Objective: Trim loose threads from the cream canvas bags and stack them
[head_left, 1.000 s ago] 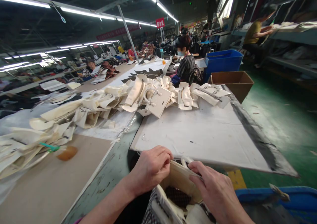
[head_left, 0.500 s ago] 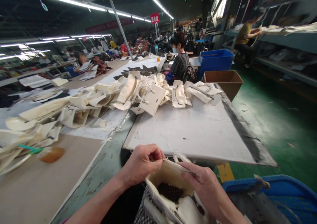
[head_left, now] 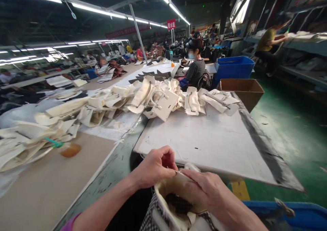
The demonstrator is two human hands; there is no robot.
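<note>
Both my hands meet at the bottom middle on the rim of a cream bag (head_left: 176,190) with a dark checked lining, held below the table's near edge. My left hand (head_left: 155,166) is closed, its fingers curled on the bag's far rim. My right hand (head_left: 204,188) lies over the right side of the opening, fingers pinched on the edge beside the left hand. A small white loop handle sticks up between them.
A white board (head_left: 204,139) covers the table ahead. A long heap of cream bags (head_left: 158,99) runs across its far side and to the left. A cardboard box (head_left: 242,88) and a blue bin (head_left: 233,67) stand right. A blue crate (head_left: 293,215) sits at my right. A seated person in a striped top (head_left: 195,71) works beyond.
My two hands have drawn together on the bag's rim, the right hand sliding left over the opening. The view shifted slightly.
</note>
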